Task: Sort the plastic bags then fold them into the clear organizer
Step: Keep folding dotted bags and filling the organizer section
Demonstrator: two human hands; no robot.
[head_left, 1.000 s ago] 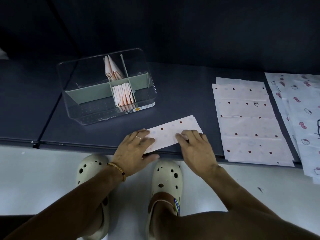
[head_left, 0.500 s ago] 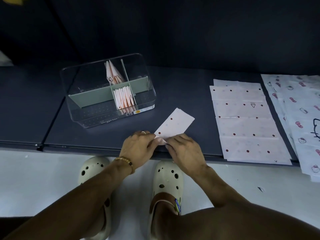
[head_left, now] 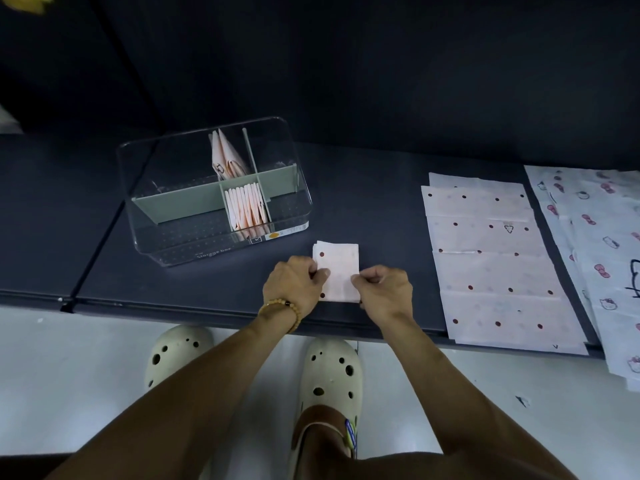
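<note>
Near the front edge of the counter point(head_left: 363, 188), we see the folded bag point(head_left: 341, 271), a small dotted rectangle lying flat between both hands. Our left hand point(head_left: 294, 284) pinches its left edge with curled fingers; our right hand point(head_left: 384, 289) pinches its right edge likewise. The clear organizer point(head_left: 214, 188) stands just beyond and to the left, with folded bags upright in two of its compartments. Flat dotted bags point(head_left: 491, 258) lie in a stack to the right, with cartoon-print bags point(head_left: 602, 244) beyond them at the counter's end.

We judge three risks. Thin plastic tends to spring open, so a loosened pinch may undo the layers before the bag reaches its compartment. The bag sits close to the counter's edge and may slide off. Placed in the wrong compartment, it would spoil the sorting, since the far compartment appears to hold bags of another print.
</note>
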